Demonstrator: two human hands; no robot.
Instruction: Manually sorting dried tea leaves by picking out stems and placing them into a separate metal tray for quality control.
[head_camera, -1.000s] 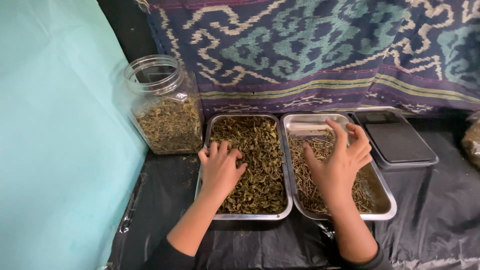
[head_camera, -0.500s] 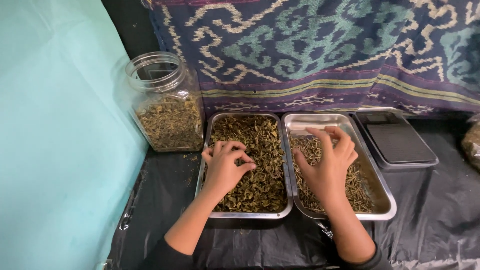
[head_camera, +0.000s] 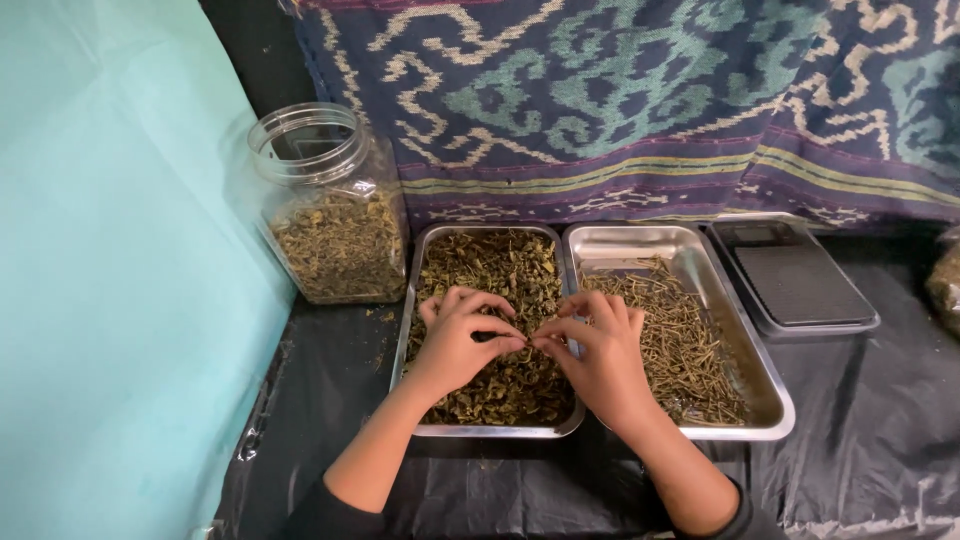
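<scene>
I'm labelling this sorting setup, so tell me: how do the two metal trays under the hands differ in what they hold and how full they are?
The left tray holds crumpled green-brown dried leaves; the right tray holds thin straw-coloured stems. The left tray is covered end to end, while the right tray shows bare metal at its far end and right side. The left hand and right hand meet, fingertips together, over the left tray's right edge. Both trays are shiny rectangular steel, side by side on black plastic.

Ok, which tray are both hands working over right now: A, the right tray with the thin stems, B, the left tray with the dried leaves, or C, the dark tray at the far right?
B: the left hand and right hand meet fingertip to fingertip over the left tray of dried leaves, pinching bits.
</scene>
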